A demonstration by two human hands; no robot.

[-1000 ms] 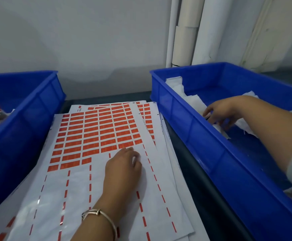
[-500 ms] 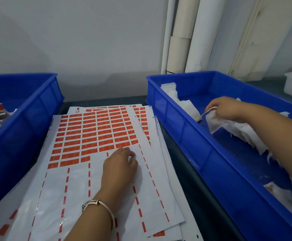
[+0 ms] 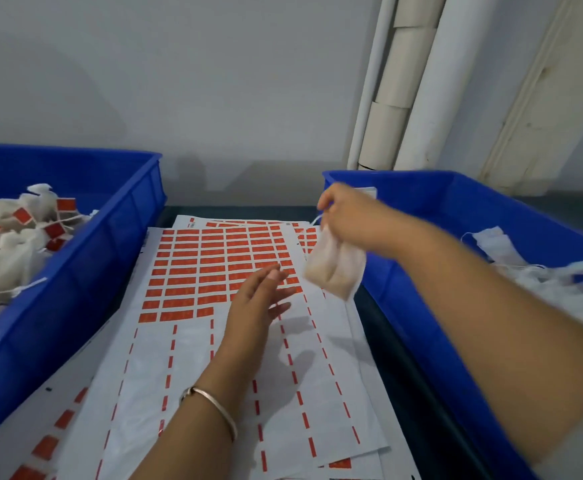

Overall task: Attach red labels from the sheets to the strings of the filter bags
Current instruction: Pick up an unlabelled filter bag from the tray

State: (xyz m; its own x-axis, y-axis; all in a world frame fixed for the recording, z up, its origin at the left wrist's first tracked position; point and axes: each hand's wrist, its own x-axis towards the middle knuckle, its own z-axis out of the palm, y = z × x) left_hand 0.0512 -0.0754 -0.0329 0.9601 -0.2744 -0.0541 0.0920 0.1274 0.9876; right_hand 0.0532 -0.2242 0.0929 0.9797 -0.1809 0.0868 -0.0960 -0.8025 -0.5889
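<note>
While my right hand point(image 3: 349, 216) pinches a filter bag point(image 3: 335, 268) by its top, the bag hangs over the right edge of the label sheet point(image 3: 214, 271), between the sheet and the right blue bin point(image 3: 456, 306). A bit of its string point(image 3: 316, 220) shows beside my fingers; where the rest runs I cannot tell through the blur. My left hand point(image 3: 259, 303) floats above the sheet with fingers straight and holding nothing, near the last rows of red labels point(image 3: 186, 292).

To do this well, I judge I should bring the string low over the sheet, lift one label from the ragged bottom row with my left fingertips, and fold it round the string squarely.

Around me: the left blue bin point(image 3: 110, 244) holds finished bags point(image 3: 13, 244) with red tags, and unlabelled bags point(image 3: 525, 271) lie in the right bin. A bracelet point(image 3: 214, 407) sits on my left wrist. Peeled backing covers the near sheet, so nothing blocks the labels, though the dangling bag could brush them.
</note>
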